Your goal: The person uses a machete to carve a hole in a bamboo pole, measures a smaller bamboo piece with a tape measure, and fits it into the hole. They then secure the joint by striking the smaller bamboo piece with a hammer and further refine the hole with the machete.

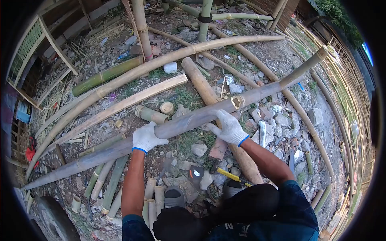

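Note:
A long grey-brown bamboo pole [185,121] runs diagonally from lower left to upper right and crosses over a thick round log [245,162]. A notch [238,103] with pale cut edges opens in the pole's upper side. My left hand [146,137], in a white glove with a blue cuff, grips the pole left of the middle, thumb stretched along its lower side. My right hand [229,127], gloved alike, holds the pole just left of the notch. The fingers of both hands are partly hidden behind the pole. Short bamboo pieces [150,115] lie just beyond it.
A yellow-handled tool [228,174] and a black object with an orange mark [196,172] lie near my feet. Cut bamboo lengths [159,199] stand at lower left. Broken stones [281,120] cover the right side. A curved bamboo pole [169,58] and upright posts [205,20] are beyond.

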Demonstrator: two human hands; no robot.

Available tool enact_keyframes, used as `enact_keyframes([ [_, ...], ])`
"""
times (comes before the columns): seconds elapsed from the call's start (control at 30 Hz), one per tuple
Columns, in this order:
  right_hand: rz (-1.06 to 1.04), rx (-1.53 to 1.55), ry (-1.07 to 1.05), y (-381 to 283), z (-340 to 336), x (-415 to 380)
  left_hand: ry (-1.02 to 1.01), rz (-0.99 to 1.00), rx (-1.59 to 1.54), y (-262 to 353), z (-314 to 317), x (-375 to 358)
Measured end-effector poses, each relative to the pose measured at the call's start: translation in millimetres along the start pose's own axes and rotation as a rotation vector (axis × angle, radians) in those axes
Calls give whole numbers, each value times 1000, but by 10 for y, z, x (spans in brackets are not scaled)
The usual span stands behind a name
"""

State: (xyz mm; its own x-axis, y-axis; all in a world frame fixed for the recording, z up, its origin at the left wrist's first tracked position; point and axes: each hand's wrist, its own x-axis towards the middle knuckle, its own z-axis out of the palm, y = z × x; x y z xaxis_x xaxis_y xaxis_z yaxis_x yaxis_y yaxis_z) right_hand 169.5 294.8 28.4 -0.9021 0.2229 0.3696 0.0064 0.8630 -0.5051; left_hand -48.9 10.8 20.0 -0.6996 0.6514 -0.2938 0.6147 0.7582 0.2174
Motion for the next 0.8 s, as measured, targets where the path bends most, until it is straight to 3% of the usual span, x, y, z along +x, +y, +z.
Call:
enact_keyframes([
  [0.27, 0, -141, -356, 325, 1144, 1483, 41, 21, -25, -53, 21, 14],
  [0.4, -3, -89, -531, 255, 1836, 1833, 57, 29, -57, -87, 67, 39],
  [0.63, -63, -220, -680, -193, 2338, 2089, 90, 46, -40, -129, 119, 89],
  [0.73, -75, -188, -498, -141, 2314, 2268, 77, 34, -45, -146, 155, 113],
  [0.8, -182, -310, -235, -38, 2337, 2372, 53, 24, -66, -158, 144, 121],
])
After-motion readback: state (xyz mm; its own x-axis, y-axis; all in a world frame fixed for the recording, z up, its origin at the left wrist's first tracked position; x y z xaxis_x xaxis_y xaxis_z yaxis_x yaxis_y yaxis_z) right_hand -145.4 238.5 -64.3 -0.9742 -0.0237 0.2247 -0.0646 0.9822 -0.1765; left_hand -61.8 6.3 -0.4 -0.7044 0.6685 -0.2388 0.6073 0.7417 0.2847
